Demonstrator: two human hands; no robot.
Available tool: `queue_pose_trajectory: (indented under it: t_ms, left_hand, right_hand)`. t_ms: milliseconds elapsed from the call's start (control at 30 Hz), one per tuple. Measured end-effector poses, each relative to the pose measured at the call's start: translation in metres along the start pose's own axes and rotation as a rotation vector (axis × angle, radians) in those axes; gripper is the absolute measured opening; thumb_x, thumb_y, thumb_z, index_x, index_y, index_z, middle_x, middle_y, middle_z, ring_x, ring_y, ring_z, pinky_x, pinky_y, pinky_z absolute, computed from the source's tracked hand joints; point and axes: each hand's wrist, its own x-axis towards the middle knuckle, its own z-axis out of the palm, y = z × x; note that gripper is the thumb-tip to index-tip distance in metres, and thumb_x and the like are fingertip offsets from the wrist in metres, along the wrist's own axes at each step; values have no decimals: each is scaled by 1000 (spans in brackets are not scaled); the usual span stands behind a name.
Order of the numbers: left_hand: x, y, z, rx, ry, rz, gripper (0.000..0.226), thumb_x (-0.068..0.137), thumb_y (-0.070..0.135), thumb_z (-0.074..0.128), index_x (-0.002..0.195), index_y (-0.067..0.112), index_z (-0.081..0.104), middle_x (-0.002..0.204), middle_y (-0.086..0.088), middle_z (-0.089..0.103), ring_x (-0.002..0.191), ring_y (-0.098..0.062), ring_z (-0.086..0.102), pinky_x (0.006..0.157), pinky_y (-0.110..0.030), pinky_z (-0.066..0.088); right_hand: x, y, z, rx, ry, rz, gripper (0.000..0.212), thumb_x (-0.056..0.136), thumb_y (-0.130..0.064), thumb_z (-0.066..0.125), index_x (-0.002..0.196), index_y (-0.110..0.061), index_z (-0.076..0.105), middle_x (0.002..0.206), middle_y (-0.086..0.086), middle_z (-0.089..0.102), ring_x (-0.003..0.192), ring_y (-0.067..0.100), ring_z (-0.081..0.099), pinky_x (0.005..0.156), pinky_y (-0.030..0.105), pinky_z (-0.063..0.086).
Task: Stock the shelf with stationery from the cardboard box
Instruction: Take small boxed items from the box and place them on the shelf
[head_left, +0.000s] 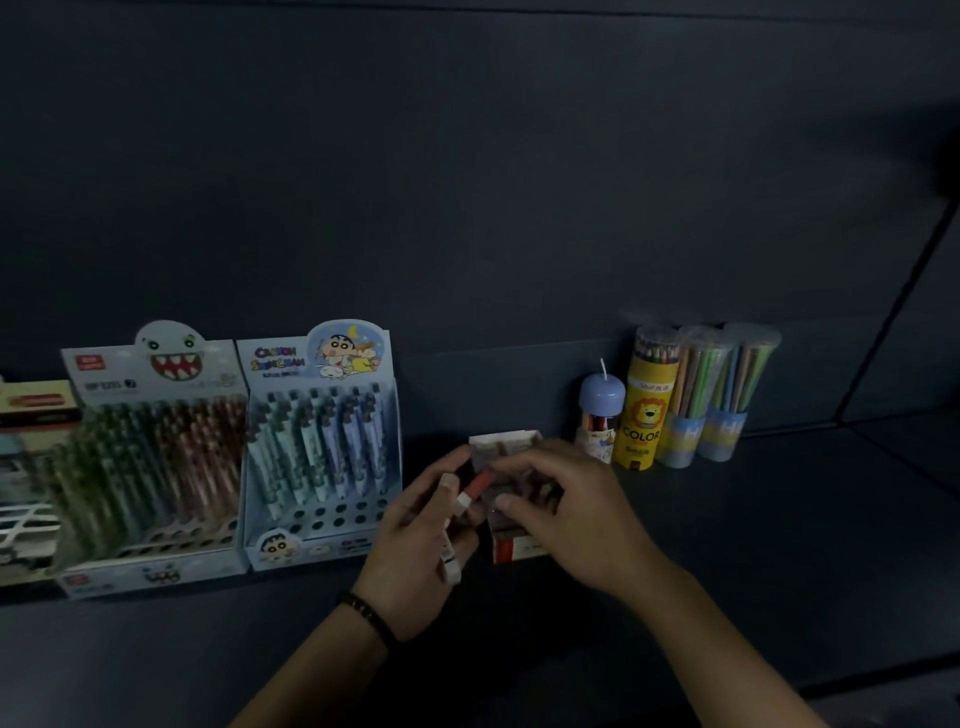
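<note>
Left hand (426, 525) first: its fingers are curled narrow round a red pen (475, 487), pinched up near the fingertips, and a white pen (450, 560) sticks out lower down from the same grip, close to the palm. The red pen lies on a slant, its long axis running from near-left to far-right, the white-banded end low toward my palm and the red end pointing at the small box (506, 545). The white pen runs more nearly straight, near to far; the blur hides which end is its tip. My right hand (563, 512) comes over the small box from the right, fingers bent across its front and thumb at its left side, holding it. That box stands upright on the shelf (779, 519) between my hands, pale flap open at the far top, a red strip along its bottom. A dark bracelet (366, 616) sits on my left wrist. Left of my hands stand two racks of pens side by side: the monster display (156, 457) and, just right of it, the cartoon display (322, 441). Stacked boxes (36, 410) sit at the far left edge. On the right, near the back wall, a blue-capped tube (601, 410), a yellow tube (644, 415) and two clear tubes (685, 400) of pencils stand upright in a row.
</note>
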Motion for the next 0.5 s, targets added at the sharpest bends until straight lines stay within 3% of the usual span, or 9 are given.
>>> queue_pose_trajectory:
  t_ms: [100, 233, 500]
  left_hand:
    - [-3, 3, 2, 16, -16, -37, 34, 111, 14, 41, 134, 10, 66, 100, -7, 73, 72, -10, 69, 60, -21, 55]
    - [0, 3, -2, 55, 0, -48, 34, 110, 20, 45, 131, 13, 70, 90, -8, 64, 68, -12, 51, 57, -22, 49]
    - [-2, 1, -7, 207, -71, 58, 23, 109, 18, 47, 123, 1, 54, 75, -9, 45, 55, -12, 37, 47, -23, 34]
  right_hand:
    - [4, -5, 7, -5, -28, -22, 30, 90, -21, 81, 117, -34, 78, 111, -15, 63, 108, 2, 63, 93, 16, 48]
    - [5, -9, 2, -21, -96, 26, 14, 93, -24, 79, 103, -35, 78, 107, -17, 57, 104, 0, 59, 88, 10, 44]
    - [3, -5, -4, 228, 0, 174, 13, 95, -17, 78, 103, -26, 81, 96, -16, 78, 95, 2, 73, 83, 16, 54]
